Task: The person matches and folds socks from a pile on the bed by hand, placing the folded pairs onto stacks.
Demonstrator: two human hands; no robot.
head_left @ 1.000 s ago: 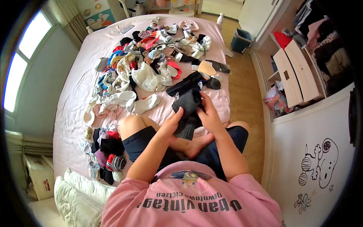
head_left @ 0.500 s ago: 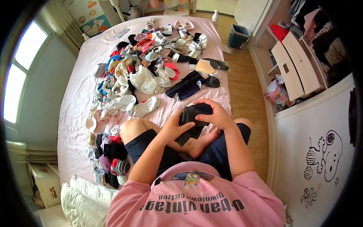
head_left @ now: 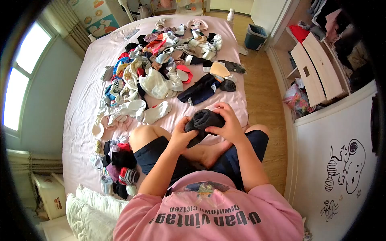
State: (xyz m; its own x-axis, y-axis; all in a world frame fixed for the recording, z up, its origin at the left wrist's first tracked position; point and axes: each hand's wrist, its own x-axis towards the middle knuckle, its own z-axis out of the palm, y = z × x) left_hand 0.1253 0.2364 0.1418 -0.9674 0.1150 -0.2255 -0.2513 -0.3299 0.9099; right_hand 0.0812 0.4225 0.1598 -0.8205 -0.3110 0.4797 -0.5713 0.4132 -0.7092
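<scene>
Between my two hands, above my crossed legs, is a dark rolled-up sock bundle [head_left: 204,119], its spiral end facing up. My left hand [head_left: 183,134] grips its left side, where a loose dark end hangs down. My right hand [head_left: 229,124] holds the right side, thumb across the front. Beyond my hands a long dark navy sock [head_left: 200,89] lies on the bed. A large loose heap of socks and small garments [head_left: 155,82] spreads over the bed ahead. Several bundled socks [head_left: 120,160] are grouped beside my left knee.
The pink bed sheet [head_left: 80,120] lies under everything. White pillows [head_left: 90,213] are at the lower left. To the right are a wooden floor, a bin [head_left: 255,37], open wooden drawers [head_left: 309,72], a plastic bag [head_left: 298,98] and a white panel with drawings [head_left: 333,160].
The dark sock has been rolled further into a thicker bundle with its spiral end now showing, and its hanging end is shorter. Both hands have shifted around it.
</scene>
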